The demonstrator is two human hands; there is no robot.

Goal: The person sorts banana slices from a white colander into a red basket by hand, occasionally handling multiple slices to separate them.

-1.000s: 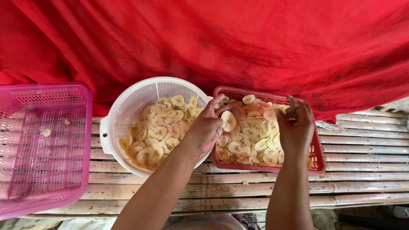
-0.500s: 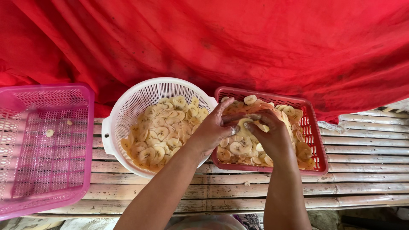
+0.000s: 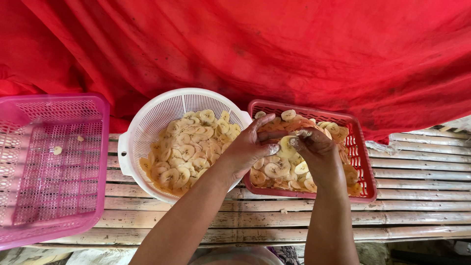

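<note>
Both hands meet over red basket [image 3: 360, 147], mid-right on slat bench [image 3: 417, 167]. Left hand [image 3: 252, 147] & right hand [image 3: 316, 152] pinch banana slices [image 3: 287, 143] betw. curled fingers. White round colander [image 3: 147, 122] touches basket's left edge; pink crate [image 3: 93, 105] overhangs bench's left end. Bare slats at right.

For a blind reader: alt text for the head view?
Two bare hands, left hand and right hand, meet over a red plastic basket of pale banana slices, beside a round white plastic colander of slices.
</note>
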